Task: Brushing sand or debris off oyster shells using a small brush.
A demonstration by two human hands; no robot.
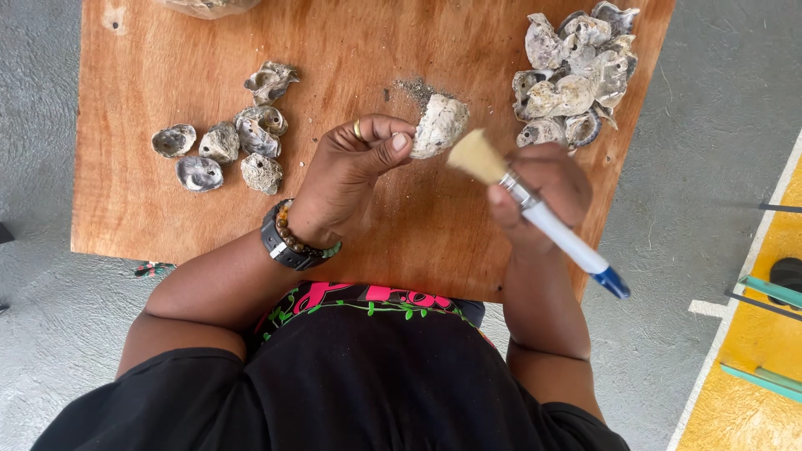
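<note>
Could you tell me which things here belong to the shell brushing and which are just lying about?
In use:
- shell in left hand
- brush in right hand
- heaped shells
- spread shells
- wooden board

Lying about:
- teal rods on the yellow floor
- small object by the board's edge

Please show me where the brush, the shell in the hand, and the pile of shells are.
brush (pixel 478 156), head view, on the tan bristles.
shell in the left hand (pixel 439 124), head view, on its pale outer face.
pile of shells (pixel 576 71), head view, on the heap's middle.

Plywood board (pixel 167 209) on grey concrete floor (pixel 693 167); yellow-painted strip (pixel 752 351) at rt, daylight.
</note>
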